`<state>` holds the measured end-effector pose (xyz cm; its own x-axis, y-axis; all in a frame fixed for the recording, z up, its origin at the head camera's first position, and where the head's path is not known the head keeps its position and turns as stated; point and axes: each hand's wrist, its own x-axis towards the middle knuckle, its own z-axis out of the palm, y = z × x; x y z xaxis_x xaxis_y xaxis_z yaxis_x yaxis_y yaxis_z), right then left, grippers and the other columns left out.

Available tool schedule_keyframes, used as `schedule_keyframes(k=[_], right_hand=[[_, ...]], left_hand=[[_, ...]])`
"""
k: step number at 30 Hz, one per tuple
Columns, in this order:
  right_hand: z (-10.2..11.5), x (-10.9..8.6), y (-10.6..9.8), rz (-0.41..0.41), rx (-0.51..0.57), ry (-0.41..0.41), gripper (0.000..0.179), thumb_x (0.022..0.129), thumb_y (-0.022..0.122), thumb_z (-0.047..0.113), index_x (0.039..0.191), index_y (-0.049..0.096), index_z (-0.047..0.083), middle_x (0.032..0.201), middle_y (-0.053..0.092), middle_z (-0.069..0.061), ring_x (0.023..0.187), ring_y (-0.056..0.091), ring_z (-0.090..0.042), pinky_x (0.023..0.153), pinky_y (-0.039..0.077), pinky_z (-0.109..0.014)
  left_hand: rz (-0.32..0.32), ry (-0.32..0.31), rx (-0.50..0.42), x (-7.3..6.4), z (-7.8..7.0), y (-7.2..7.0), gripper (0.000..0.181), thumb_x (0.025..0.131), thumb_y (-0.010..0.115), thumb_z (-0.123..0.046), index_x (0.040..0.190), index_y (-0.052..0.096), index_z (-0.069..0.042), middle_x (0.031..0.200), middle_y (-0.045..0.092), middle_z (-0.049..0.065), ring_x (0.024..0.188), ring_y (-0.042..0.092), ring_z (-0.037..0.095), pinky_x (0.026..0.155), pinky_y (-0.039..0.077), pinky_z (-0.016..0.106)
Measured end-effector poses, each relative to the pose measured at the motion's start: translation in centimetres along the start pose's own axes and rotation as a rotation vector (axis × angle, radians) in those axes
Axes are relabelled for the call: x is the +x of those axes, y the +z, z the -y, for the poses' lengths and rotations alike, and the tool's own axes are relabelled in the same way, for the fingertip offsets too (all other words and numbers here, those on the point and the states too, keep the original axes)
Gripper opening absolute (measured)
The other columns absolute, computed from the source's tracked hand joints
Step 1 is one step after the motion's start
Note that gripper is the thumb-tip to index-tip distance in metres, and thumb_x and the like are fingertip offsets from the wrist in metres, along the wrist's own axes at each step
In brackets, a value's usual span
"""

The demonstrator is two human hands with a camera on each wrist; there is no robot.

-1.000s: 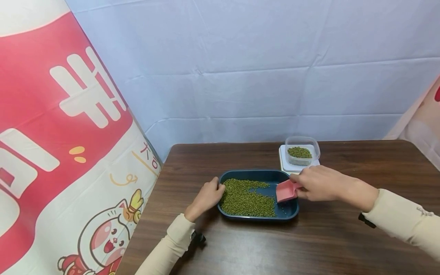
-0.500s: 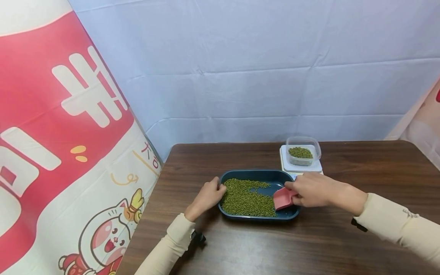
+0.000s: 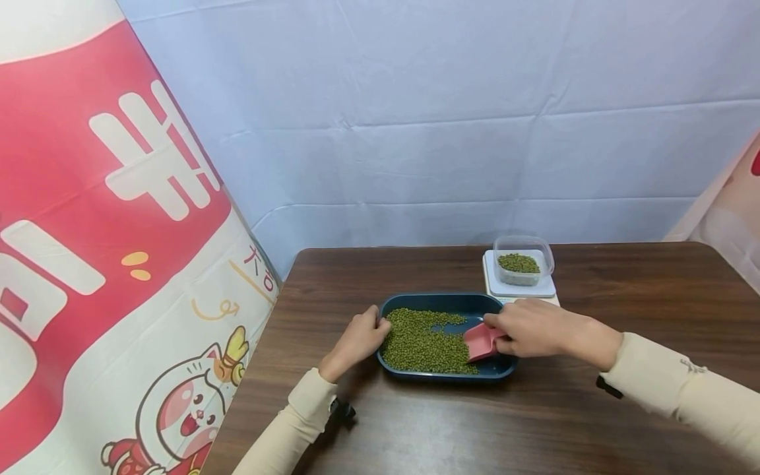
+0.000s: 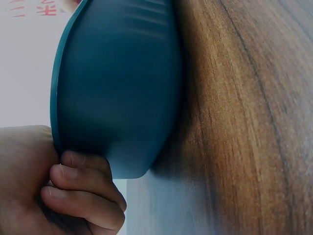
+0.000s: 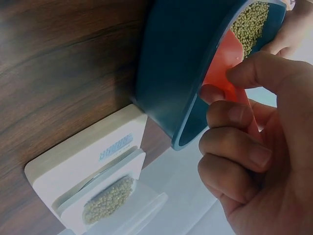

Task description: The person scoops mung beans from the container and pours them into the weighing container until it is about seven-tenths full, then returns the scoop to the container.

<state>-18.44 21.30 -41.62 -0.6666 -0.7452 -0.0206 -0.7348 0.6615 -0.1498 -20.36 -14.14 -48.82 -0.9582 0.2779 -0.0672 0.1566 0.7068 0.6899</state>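
A dark blue oblong tub rests on the wooden table, with green mung beans heaped over its left and middle. My left hand grips the tub's left end; in the left wrist view the fingers curl at its rim. With my right hand I hold a pink scoop by its handle inside the tub's right part. The scoop's front edge meets the edge of the beans. In the right wrist view, fingers and thumb wrap the handle of the scoop.
Behind the tub's right end, a white kitchen scale carries a clear plastic container with some mung beans in it. The scale's display faces the tub. A pale cloth hangs behind the table, and a printed banner stands at the left.
My right hand has moved the scoop left and slightly toward me, from the tub's bare right end to the beans. The left hand stays on the tub's left end.
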Motion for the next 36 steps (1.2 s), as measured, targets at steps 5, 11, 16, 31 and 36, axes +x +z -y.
schedule_keyframes(k=[5, 11, 16, 31, 36], right_hand=[[0.2, 0.4, 0.1, 0.007, 0.006, -0.005, 0.011, 0.090, 0.074, 0.020, 0.095, 0.065, 0.018, 0.061, 0.034, 0.013, 0.052, 0.024, -0.003, 0.051, 0.020, -0.024], [0.5, 0.9, 0.2, 0.024, 0.009, 0.001, 0.011, 0.092, 0.074, 0.022, 0.096, 0.065, 0.017, 0.062, 0.035, 0.013, 0.053, 0.024, -0.003, 0.051, 0.020, -0.024], [0.7, 1.2, 0.3, 0.020, 0.022, -0.013, 0.010, 0.093, 0.073, 0.021, 0.098, 0.066, 0.017, 0.062, 0.033, 0.013, 0.053, 0.022, -0.003, 0.051, 0.019, -0.024], [1.3, 2.5, 0.4, 0.002, 0.004, -0.060, 0.012, 0.092, 0.075, 0.020, 0.094, 0.064, 0.018, 0.062, 0.034, 0.013, 0.054, 0.023, -0.002, 0.051, 0.019, -0.024], [1.2, 2.8, 0.5, -0.009, -0.011, -0.072, 0.014, 0.091, 0.076, 0.021, 0.093, 0.063, 0.019, 0.063, 0.037, 0.013, 0.054, 0.026, -0.002, 0.051, 0.020, -0.024]], left_hand=[[-0.002, -0.005, 0.003, 0.0, 0.0, 0.0, 0.022, 0.106, 0.048, -0.022, 0.087, 0.042, -0.012, 0.071, 0.037, -0.002, 0.060, 0.035, 0.013, 0.059, 0.035, 0.028], [0.008, -0.008, -0.008, -0.1, 0.1, 0.0, 0.021, 0.106, 0.048, -0.021, 0.088, 0.043, -0.012, 0.071, 0.038, -0.002, 0.060, 0.036, 0.014, 0.059, 0.035, 0.028], [0.014, -0.005, -0.018, -0.1, 0.0, 0.0, 0.022, 0.108, 0.047, -0.021, 0.088, 0.043, -0.012, 0.071, 0.039, -0.002, 0.059, 0.035, 0.014, 0.058, 0.035, 0.028], [0.016, -0.009, -0.008, 0.1, 0.2, 0.2, 0.023, 0.108, 0.048, -0.024, 0.088, 0.045, -0.012, 0.071, 0.040, -0.002, 0.060, 0.037, 0.013, 0.059, 0.035, 0.027], [0.007, -0.008, -0.005, 0.2, 0.2, 0.1, 0.022, 0.108, 0.048, -0.023, 0.089, 0.045, -0.012, 0.072, 0.040, -0.002, 0.060, 0.038, 0.013, 0.059, 0.036, 0.028]])
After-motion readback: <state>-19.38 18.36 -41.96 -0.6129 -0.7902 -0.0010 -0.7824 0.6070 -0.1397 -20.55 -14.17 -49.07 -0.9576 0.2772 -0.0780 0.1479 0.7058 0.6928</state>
